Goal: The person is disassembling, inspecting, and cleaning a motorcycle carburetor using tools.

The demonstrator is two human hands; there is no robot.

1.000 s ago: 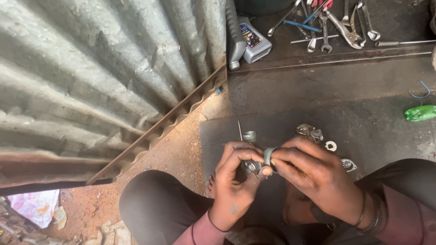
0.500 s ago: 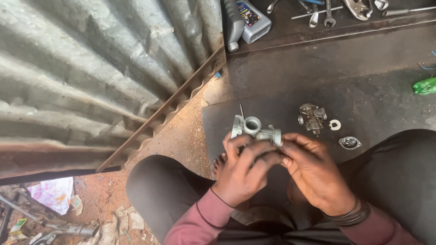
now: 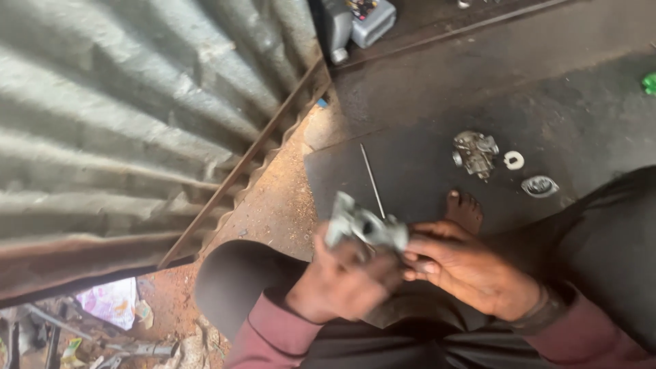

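My left hand [image 3: 342, 280] grips a grey cast-metal carburettor body [image 3: 365, 229] from below, holding it over my lap; the part looks motion-blurred. My right hand [image 3: 468, 270] is at the part's right end, fingertips pinched against it. On the dark mat [image 3: 410, 171] in front of me lie a second metal carburettor piece [image 3: 475, 152], a small white ring [image 3: 514, 160], a round metal cap [image 3: 540, 185] and a thin metal rod [image 3: 372, 179]. My bare toes [image 3: 465, 208] rest on the mat just beyond my hands.
A corrugated metal sheet [image 3: 137, 116] with a rusty frame fills the left. A grey box-shaped item [image 3: 369, 20] stands at the top edge. A green object [image 3: 649, 83] shows at the right edge. Scraps and paper [image 3: 113, 304] lie on the dirt lower left.
The view has tilted down and left, pushing the tools at the top out of sight. Both hands have lowered toward my lap, and the carburettor body has been turned and tilted leftward.
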